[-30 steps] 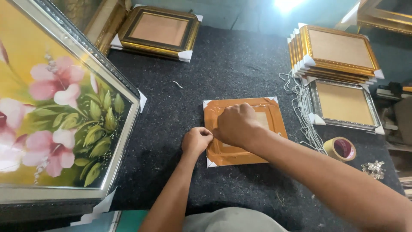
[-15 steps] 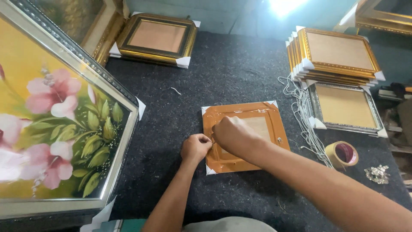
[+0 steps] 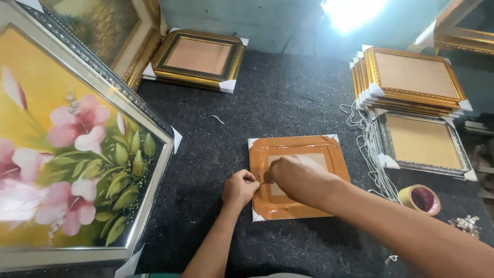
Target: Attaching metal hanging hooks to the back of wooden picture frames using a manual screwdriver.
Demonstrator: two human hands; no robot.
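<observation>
pinching at orange frame (image 3: 309,154) left edge | left hand (image 3: 240,189) | right hand (image 3: 296,177)

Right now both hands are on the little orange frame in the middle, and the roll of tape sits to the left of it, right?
Not quite. Both the left hand and right hand are at the orange frame, but the roll of tape sits to its right, as the head view shows.

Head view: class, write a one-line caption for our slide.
Both hands, left and right, meet at the left edge of a small orange frame lying on dark felt.
</observation>
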